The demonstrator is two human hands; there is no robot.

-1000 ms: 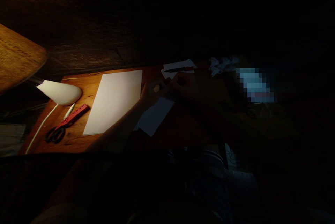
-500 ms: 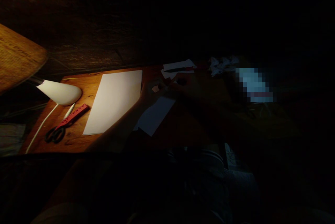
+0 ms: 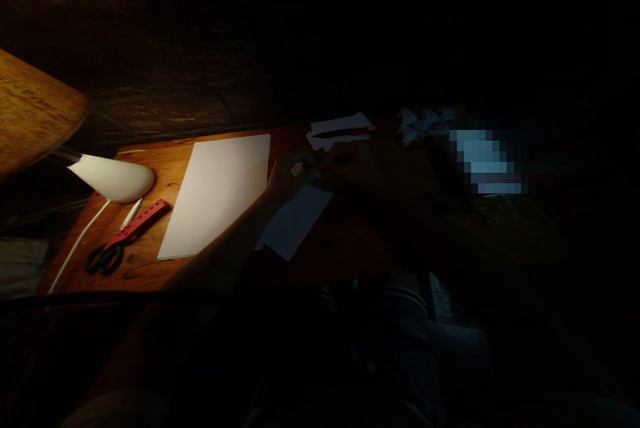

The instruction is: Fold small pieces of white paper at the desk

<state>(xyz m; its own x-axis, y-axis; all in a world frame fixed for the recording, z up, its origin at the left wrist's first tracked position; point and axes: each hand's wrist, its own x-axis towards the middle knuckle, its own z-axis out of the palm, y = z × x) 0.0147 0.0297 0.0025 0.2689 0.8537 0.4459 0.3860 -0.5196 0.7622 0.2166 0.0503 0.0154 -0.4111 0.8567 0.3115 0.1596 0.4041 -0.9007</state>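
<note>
In deep shadow at the middle of the table, my left hand (image 3: 287,166) is closed with a small pale piece of paper (image 3: 297,169) showing between its fingers. Fingertips of my right hand (image 3: 349,163) meet those of the left, pinched together at the same paper; its thumb and fingers curve into a ring. Darkness hides the paper's exact shape. Just below both hands lies a white paper strip (image 3: 299,223) with a pointed lower end. Beyond them, a dark knife with a reddish handle (image 3: 340,133) rests on paper pieces (image 3: 340,123).
A stack of white sheets (image 3: 215,195) lies to the left under lamplight. Farther left are red-and-black scissors (image 3: 127,231), a slim white object (image 3: 131,213) and a white lamp base (image 3: 117,176) with its cord. Crumpled paper (image 3: 425,125) and a pixelated bright patch (image 3: 487,161) are at right.
My right hand has shifted slightly left, closing the small gap to my left hand. Less of the pale paper between them shows. The things on the table stay put.
</note>
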